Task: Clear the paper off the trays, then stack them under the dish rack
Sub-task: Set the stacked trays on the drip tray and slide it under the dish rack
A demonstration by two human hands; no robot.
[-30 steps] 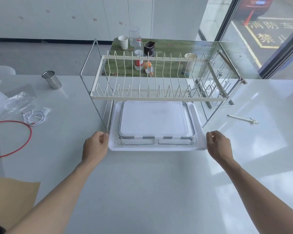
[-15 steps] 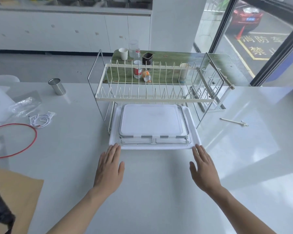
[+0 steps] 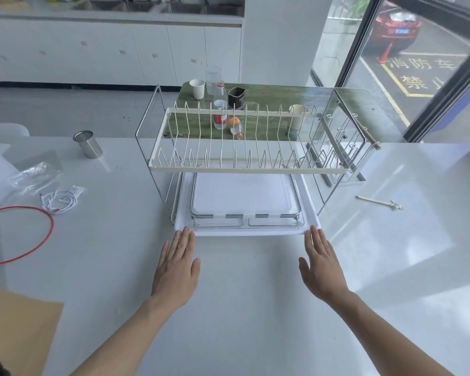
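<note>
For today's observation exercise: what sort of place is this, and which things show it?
Probably an office pantry or break room: white cabinets, a dish rack on a long white table, a street-facing window.

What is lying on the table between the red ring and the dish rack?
In the head view, a coiled white cable lies between the red ring and the dish rack; the remaining stretch of table is bare.

A white table (image 3: 242, 308) carries the dish rack (image 3: 244, 147), a white tray (image 3: 311, 213) beneath it, a steel cup (image 3: 88, 144), white cable (image 3: 61, 199), red ring (image 3: 48, 234) and brown paper (image 3: 19, 329).
</note>
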